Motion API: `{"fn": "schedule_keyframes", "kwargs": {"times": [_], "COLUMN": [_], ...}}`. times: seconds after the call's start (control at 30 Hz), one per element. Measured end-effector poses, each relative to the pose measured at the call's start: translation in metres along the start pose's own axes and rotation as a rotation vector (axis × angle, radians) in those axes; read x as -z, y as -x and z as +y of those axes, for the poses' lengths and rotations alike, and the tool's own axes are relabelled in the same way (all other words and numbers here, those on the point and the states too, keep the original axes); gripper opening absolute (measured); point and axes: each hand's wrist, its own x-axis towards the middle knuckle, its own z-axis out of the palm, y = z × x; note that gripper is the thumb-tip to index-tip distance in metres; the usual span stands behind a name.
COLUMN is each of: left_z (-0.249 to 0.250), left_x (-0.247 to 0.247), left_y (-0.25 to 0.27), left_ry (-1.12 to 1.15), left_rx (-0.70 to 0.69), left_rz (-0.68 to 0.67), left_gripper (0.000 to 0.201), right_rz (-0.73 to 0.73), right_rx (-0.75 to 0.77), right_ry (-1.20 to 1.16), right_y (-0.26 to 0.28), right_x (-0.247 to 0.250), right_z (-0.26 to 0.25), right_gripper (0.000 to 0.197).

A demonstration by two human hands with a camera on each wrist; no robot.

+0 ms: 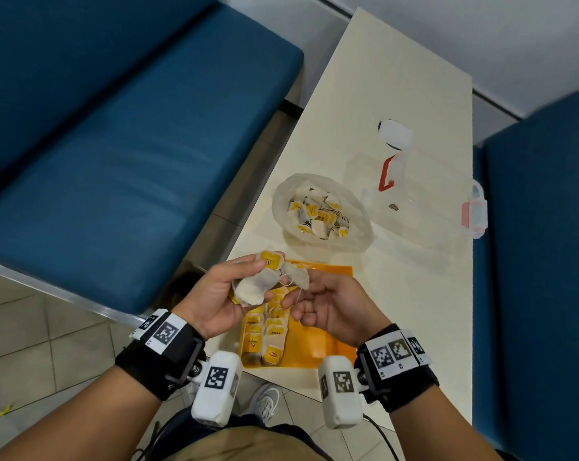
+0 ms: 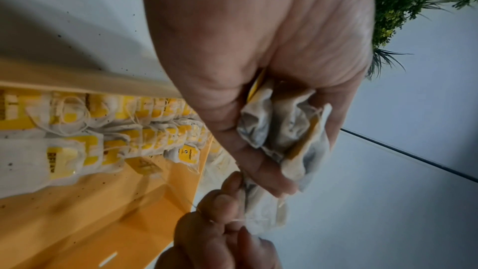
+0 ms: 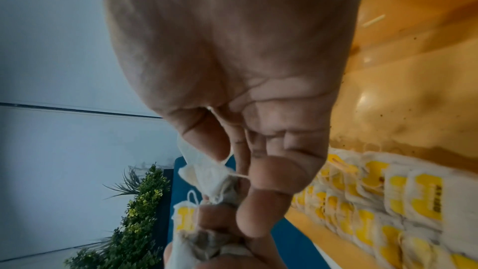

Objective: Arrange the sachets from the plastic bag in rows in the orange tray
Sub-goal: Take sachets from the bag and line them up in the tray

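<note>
Blue benches (image 1: 121,154) flanked the pale table (image 1: 414,277), where the orange tray (image 1: 328,344) lay at the near edge with rows of sachets (image 1: 265,334) along its left side. Just beyond the tray sat the open plastic bag (image 1: 321,211) of sachets. Above the tray, the left hand (image 1: 215,294) curled around a bunch of sachets (image 1: 265,281), while the right hand (image 1: 331,304) pinched a sachet's string (image 3: 239,175) between thumb and fingers.

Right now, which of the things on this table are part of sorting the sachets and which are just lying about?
Part of the job:
- held sachets, left hand, right hand
- plastic bag
- orange tray, rows already laid

Just lying about:
- clear lidded box
- white device
</note>
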Motion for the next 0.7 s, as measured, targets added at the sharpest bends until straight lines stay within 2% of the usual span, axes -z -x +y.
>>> {"fn": "schedule_keyframes", "kwargs": {"times": [0.07,0.13,0.23,0.37,0.5,0.63,0.7], "left_z": [0.0,0.0,0.001,0.003,0.005,0.005,0.004], "left_x": [-0.001,-0.001,-0.002,-0.004,-0.003,0.0,0.001], "left_y": [-0.001,-0.001,-0.001,0.0,0.002,0.003,0.004], "left_ry": [0.017,0.018,0.039,0.065,0.079,0.082,0.08], "left_rx": [-0.004,-0.006,0.003,0.009,0.001,0.001,-0.001], "left_rz": [0.018,0.035,0.038,0.03,0.036,0.039,0.042], "left_gripper": [0.067,0.069,0.071,0.07,0.071,0.072,0.072], "right_rz": [0.002,0.051,0.187,0.327,0.313,0.357,0.389], "right_rx": [0.009,0.019,0.079,0.166,0.144,0.107,0.12], "right_ry": [0.07,0.214,0.554,0.909,1.074,1.16,1.17], "right_y": [0.002,0.005,0.006,0.006,0.004,-0.002,-0.003], "right_x": [0.001,0.002,0.004,0.01,0.012,0.017,0.018], "right_z": [0.002,0.004,0.01,0.02,0.026,0.034,0.036], "right_gripper": [0.039,0.027,0.014,0.009,0.012,0.023,0.017]}}
